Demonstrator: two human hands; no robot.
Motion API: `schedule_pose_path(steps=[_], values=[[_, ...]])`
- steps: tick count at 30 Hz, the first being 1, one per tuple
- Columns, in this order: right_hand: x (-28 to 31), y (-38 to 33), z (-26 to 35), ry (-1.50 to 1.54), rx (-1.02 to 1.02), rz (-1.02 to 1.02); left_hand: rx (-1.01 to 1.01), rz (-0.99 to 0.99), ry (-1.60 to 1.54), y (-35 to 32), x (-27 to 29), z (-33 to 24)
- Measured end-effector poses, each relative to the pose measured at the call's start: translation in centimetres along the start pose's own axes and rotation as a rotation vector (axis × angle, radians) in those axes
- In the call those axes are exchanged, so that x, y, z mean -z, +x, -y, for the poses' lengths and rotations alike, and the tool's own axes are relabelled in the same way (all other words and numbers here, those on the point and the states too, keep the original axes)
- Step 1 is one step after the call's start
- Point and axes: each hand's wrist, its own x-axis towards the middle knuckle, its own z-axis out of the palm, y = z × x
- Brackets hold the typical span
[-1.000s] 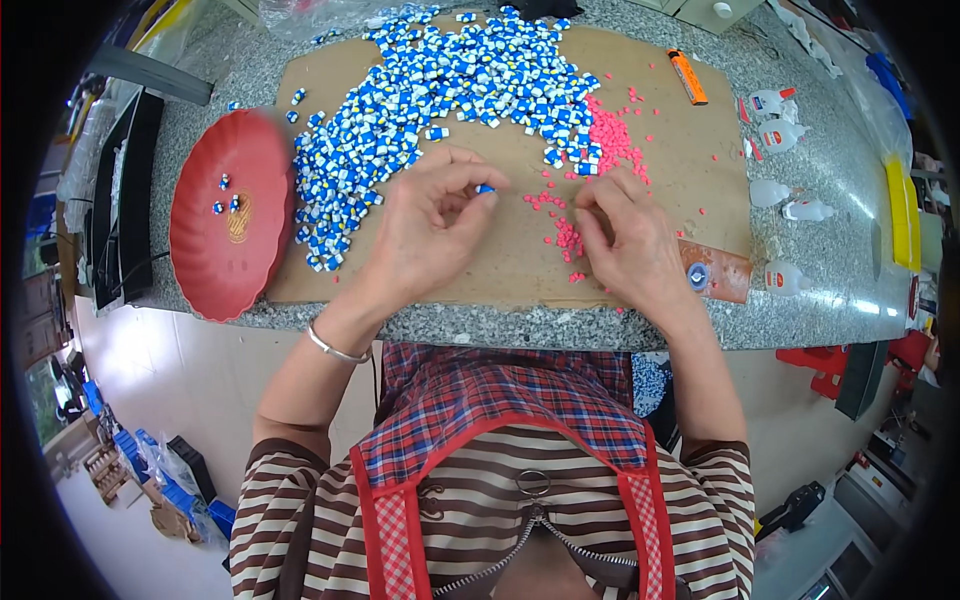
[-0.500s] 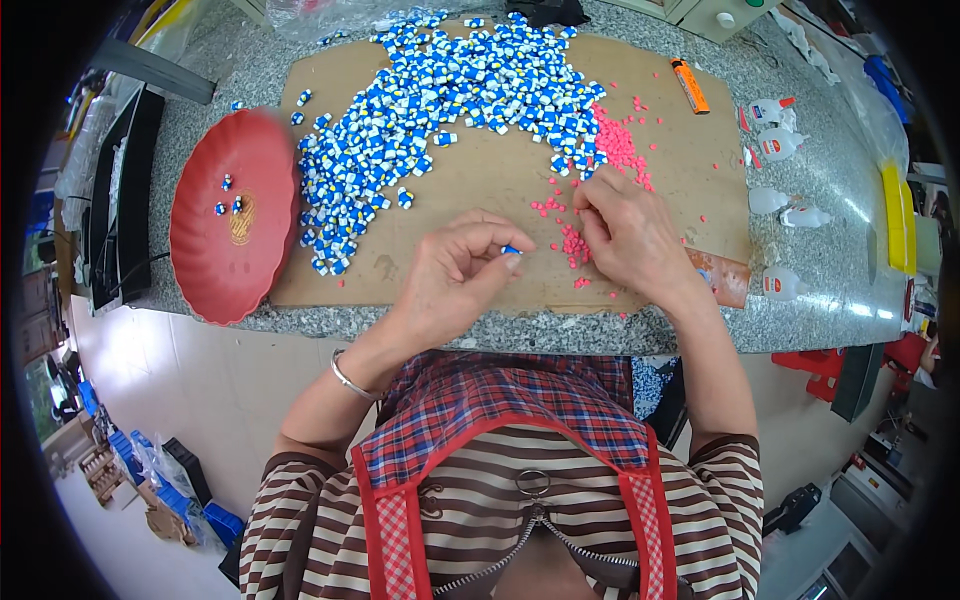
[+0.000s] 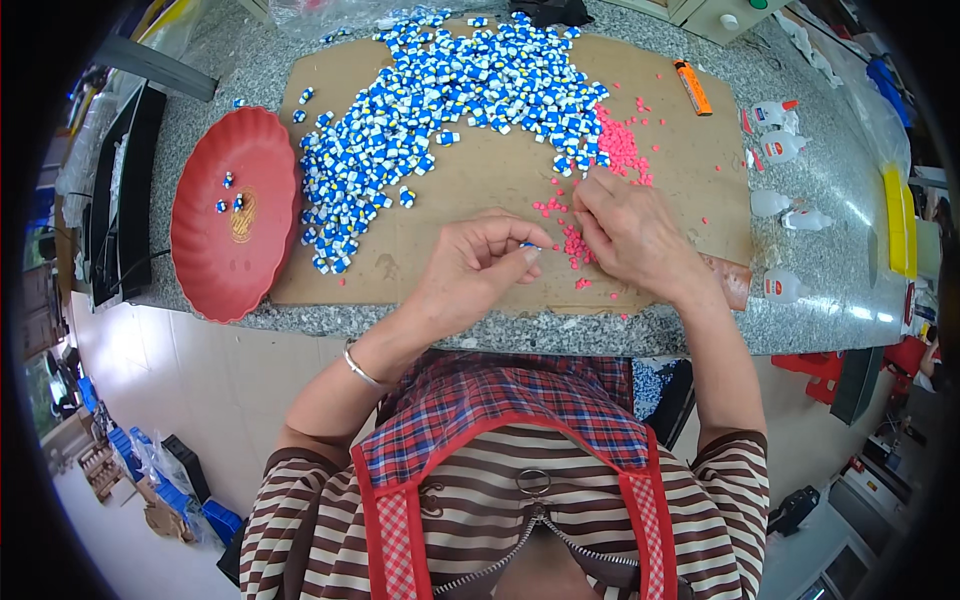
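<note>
My left hand [image 3: 478, 268] pinches a small blue-and-white figure piece [image 3: 531, 246] between thumb and forefinger, just left of the loose pink pieces [image 3: 577, 247]. Close beside it, my right hand [image 3: 637, 228] is closed, its fingertips pressed together above the pink pieces. Whatever those fingertips hold, if anything, is hidden. A big heap of blue-and-white pieces [image 3: 470, 75] with yellow spots curves across the cardboard sheet [image 3: 480, 185]. More pink pieces [image 3: 622, 142] lie along the heap's right end.
On the left, a red scalloped dish [image 3: 240, 280] holds a few finished-looking figures. An orange tube-like stick [image 3: 692, 88] lies at the cardboard's far right. Several small white bottles [image 3: 783, 146] line the granite tabletop [image 3: 835, 270]. A brownish flat piece [image 3: 732, 280] lies by my right wrist.
My left hand has moved a little to the right with the blue-and-white piece, closer to my right hand. My right hand stays nearly in place, its forearm shifted slightly right.
</note>
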Motion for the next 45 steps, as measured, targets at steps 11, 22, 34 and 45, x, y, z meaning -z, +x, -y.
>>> schedule_pose_path(steps=[11,22,34,45], values=[[0.1,-4.9,5.3,0.202,-0.115,-0.265,0.027,0.086,-0.074,0.7,-2.8,0.4],[0.9,-8.5,3.9,0.498,-0.156,-0.264,0.142,0.224,-0.165,0.4,-4.6,0.6],[4.4,-15.0,-0.2,0.418,-0.762,-0.357,0.184,0.188,-0.074,-0.3,-4.7,0.6],[5.1,-13.7,-1.0,-0.048,-0.5,-0.202,0.154,0.146,0.016,-0.6,-4.7,0.2]])
